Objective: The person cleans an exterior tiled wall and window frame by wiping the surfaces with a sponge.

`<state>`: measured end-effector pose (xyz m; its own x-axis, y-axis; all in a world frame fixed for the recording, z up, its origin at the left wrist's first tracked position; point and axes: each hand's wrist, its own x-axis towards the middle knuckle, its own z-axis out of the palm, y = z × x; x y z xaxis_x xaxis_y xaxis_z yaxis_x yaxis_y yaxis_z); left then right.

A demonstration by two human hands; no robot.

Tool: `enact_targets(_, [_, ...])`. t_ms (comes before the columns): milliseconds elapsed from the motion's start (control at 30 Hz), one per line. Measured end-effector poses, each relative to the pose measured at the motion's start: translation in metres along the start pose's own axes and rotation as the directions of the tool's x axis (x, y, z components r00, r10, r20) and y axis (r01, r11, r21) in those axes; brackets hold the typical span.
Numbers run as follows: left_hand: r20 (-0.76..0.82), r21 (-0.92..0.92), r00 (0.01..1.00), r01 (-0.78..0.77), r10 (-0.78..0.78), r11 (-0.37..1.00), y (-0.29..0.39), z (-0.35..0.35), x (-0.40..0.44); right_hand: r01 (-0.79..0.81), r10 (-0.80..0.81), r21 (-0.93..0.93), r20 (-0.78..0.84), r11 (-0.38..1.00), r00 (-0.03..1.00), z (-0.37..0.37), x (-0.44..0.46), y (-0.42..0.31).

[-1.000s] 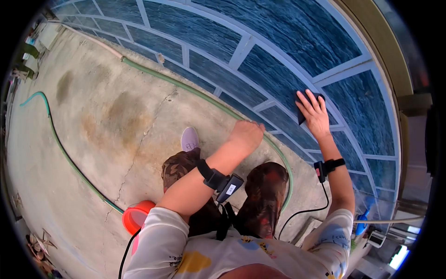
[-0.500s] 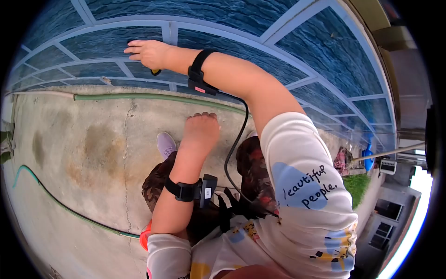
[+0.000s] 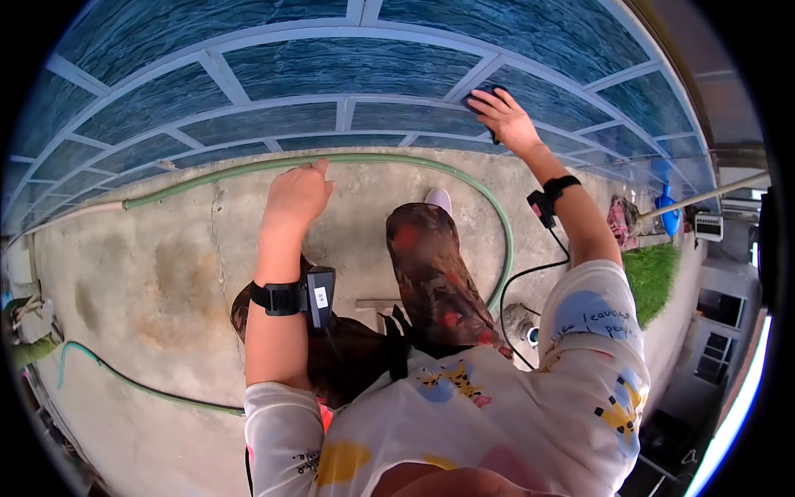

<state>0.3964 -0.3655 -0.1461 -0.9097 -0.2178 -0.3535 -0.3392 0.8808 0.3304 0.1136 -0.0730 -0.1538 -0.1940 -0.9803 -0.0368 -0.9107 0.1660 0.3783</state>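
Observation:
My right hand (image 3: 508, 124) presses a dark cloth (image 3: 495, 113) against the blue tiled wall (image 3: 348, 68), its fingers spread over the cloth. Beside the green hose (image 3: 389, 157), my left hand (image 3: 296, 195) hangs over the concrete floor. Its index finger and thumb stand apart, the other fingers are partly hidden, and nothing shows in it. Both forearms carry a black strap with a small device.
The green hose curves along the wall's foot and round by my legs. A darker hose (image 3: 157, 394) lies at the left. A red object (image 3: 325, 414) shows partly beside my left arm. Grass (image 3: 652, 277) and a blue object (image 3: 667, 211) are at the right.
Between the earlier frames my right hand swept left along the wall; now it is back toward the right with the cloth. My left hand has moved left, its index finger now extended.

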Motion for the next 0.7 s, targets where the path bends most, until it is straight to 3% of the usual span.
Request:
enact_targets(33, [-0.017,0.008,1.0,0.0,0.0,1.0,0.001,0.001,0.002,-0.225,0.254,0.202,-0.127,0.953,0.959,0.006,-0.025,-0.004])
enact_targets(67, [-0.035,0.014,0.999,0.001,0.0,1.0,0.002,0.001,0.004,-0.395,0.504,0.416,-0.193,0.819,0.842,0.019,-0.042,-0.011])
enact_targets(100, [-0.03,0.02,1.0,0.001,0.0,1.0,0.003,0.002,0.006,-0.39,0.775,0.764,-0.218,0.514,0.594,0.037,-0.05,-0.019])
enact_targets(133, [-0.037,0.019,0.999,-0.014,0.014,1.0,0.005,0.002,0.008,-0.2,0.951,0.969,-0.081,0.146,0.299,0.05,-0.057,-0.024])
enact_targets(167, [-0.044,0.017,0.999,-0.029,0.029,0.999,0.008,0.002,0.011,0.089,0.935,0.933,0.343,-0.35,0.085,0.035,-0.055,-0.031])
enact_targets(200, [-0.036,0.021,0.999,-0.032,0.032,0.999,0.014,0.0,0.014,0.35,0.895,0.849,0.442,-0.395,-0.061,0.025,-0.045,-0.033])
enact_targets(267, [0.055,0.017,0.998,0.01,-0.011,1.0,0.023,-0.007,0.015,0.559,0.827,0.696,0.561,-0.451,-0.031,0.022,-0.021,-0.03])
enact_targets(300, [0.056,0.027,0.998,0.011,-0.013,1.0,0.022,-0.002,0.018,0.587,0.808,0.687,0.582,-0.429,-0.091,0.026,0.005,-0.034])
enact_targets(367, [-0.084,0.068,0.994,-0.068,0.073,0.995,0.015,0.014,0.024,0.48,0.873,0.787,0.481,-0.386,-0.086,0.048,0.068,-0.057])
enact_targets(400, [-0.08,0.07,0.994,-0.063,0.068,0.996,0.017,0.013,0.024,0.277,0.918,0.921,0.335,-0.273,-0.211,0.061,0.105,-0.076])
enact_targets(467, [0.028,0.025,0.999,-0.035,0.034,0.999,0.022,0.005,0.027,0.315,0.864,0.881,0.436,-0.353,-0.25,0.058,0.169,-0.122])
enact_targets(533, [0.032,0.034,0.999,-0.016,0.014,0.999,0.019,0.002,0.03,0.208,0.695,0.705,0.707,-0.678,-0.13,0.038,0.211,-0.156])
enact_targets(567, [0.045,0.039,0.999,0.0,-0.002,0.999,0.017,0.003,0.027,0.206,0.687,0.698,0.714,-0.686,-0.132,0.035,0.207,-0.155])
enact_targets(633, [0.043,0.049,0.999,0.009,-0.011,0.999,0.009,0.007,0.025,0.589,0.528,0.321,0.821,-0.742,0.218,0.031,0.188,-0.141])
enact_targets(667, [0.028,0.055,0.999,0.019,-0.021,0.998,0.005,0.007,0.025,0.692,0.615,0.302,0.745,-0.656,0.258,0.032,0.172,-0.131])
enact_targets(700, [0.044,0.055,0.998,0.039,-0.041,0.998,0.003,0.007,0.024,0.691,0.616,0.303,0.744,-0.657,0.26,0.032,0.175,-0.131])
